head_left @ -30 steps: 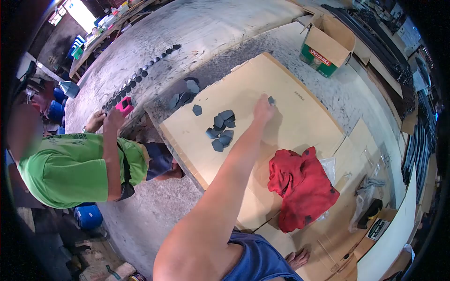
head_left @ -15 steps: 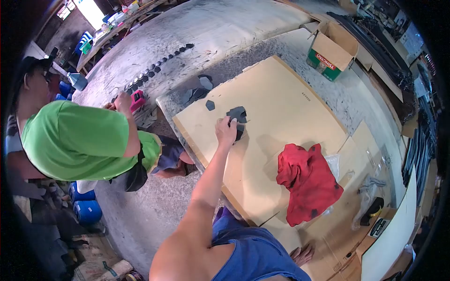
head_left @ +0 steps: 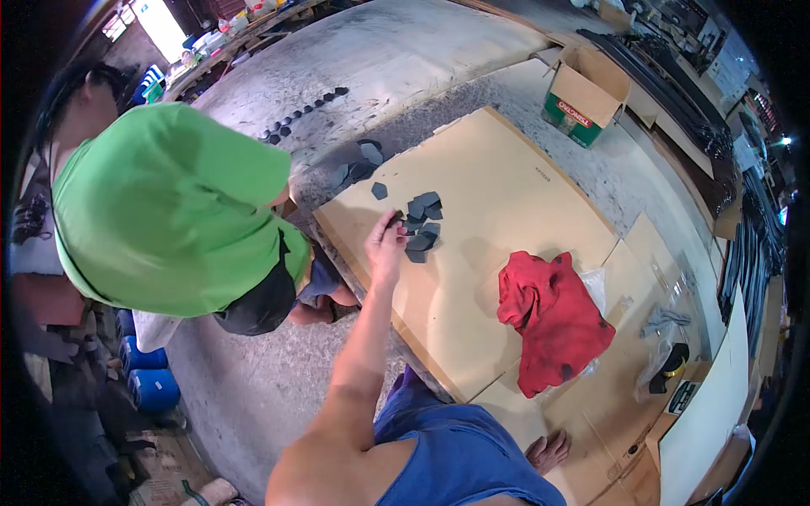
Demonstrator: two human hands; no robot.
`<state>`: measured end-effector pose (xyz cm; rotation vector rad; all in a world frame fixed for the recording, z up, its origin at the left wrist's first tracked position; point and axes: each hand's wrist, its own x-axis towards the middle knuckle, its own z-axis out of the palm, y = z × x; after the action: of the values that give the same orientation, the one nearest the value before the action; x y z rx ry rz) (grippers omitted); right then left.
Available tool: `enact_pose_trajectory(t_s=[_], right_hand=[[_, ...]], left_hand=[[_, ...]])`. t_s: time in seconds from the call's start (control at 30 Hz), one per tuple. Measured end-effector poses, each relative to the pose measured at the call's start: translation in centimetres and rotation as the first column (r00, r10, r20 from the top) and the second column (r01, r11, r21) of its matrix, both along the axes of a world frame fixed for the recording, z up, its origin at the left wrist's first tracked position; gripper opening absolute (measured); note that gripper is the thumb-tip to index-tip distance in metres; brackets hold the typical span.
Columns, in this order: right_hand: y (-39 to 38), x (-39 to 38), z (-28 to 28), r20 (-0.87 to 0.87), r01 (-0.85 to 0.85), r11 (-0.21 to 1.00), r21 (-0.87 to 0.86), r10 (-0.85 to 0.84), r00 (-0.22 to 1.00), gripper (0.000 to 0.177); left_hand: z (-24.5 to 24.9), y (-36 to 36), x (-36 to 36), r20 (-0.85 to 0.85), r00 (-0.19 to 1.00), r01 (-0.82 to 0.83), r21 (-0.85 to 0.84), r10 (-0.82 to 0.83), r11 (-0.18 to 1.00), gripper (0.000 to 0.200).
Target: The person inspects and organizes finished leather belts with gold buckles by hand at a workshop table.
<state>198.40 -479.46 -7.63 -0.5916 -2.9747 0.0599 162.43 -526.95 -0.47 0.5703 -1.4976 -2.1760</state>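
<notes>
My left hand [head_left: 386, 244] is pinched on a small dark piece [head_left: 394, 220], just above the cardboard sheet [head_left: 481, 185]. To its right lies a loose cluster of dark flat pieces [head_left: 423, 228]. One dark pentagon [head_left: 380, 191] rests apart from them near the sheet's upper left edge. My right hand [head_left: 548, 451] rests on the brown cardboard at the bottom, fingers apart and holding nothing. Between my hands, farther right, is a crumpled red cloth [head_left: 555, 320].
A person in a green shirt [head_left: 169, 211] leans over at the left. Behind the sheet are more dark scraps [head_left: 359, 164] and a row of dark pieces [head_left: 304, 110]. An open carton [head_left: 586, 97] stands at the back right. Blue containers [head_left: 153, 386] are lower left.
My left hand has lifted off the cluster and moved left with a dark piece. The pieces lie more spread out. The person in green has leaned rightward and farther into view.
</notes>
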Motion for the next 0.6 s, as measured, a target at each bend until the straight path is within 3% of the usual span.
enact_pose_trajectory(t_s=[0.13, 0.23, 0.37, 0.43, 0.6], right_hand=[[0.0, 0.0, 0.2, -0.007, 0.011, 1.000, 0.001, -0.011, 1.000, 0.062], [0.6, 0.2, -0.4, -0.020, -0.024, 1.000, 0.015, 0.025, 0.999, 0.062], [0.1, 0.0, 0.1, -0.024, 0.000, 1.000, 0.006, 0.000, 1.000, 0.064], [-0.2, -0.2, 0.6, -0.019, 0.007, 1.000, -0.024, -0.008, 1.000, 0.064], [0.2, -0.1, -0.1, -0.057, -0.002, 1.000, -0.014, 0.001, 0.998, 0.065]], left_hand=[[1.3, 1.1, 1.0, -0.160, 0.987, 0.030, 0.124, -0.010, 0.992, 0.047], [2.7, 1.4, 1.4, -0.186, 0.982, 0.092, 0.274, -0.041, 0.957, 0.050], [4.3, 2.2, 1.6, -0.165, 0.986, 0.039, 0.251, 0.003, 0.967, 0.051], [4.9, 2.4, 1.3, -0.160, 0.986, 0.011, 0.365, 0.051, 0.931, 0.050], [5.3, 2.9, 0.6, -0.170, 0.984, 0.019, 0.410, 0.056, 0.912, 0.037]])
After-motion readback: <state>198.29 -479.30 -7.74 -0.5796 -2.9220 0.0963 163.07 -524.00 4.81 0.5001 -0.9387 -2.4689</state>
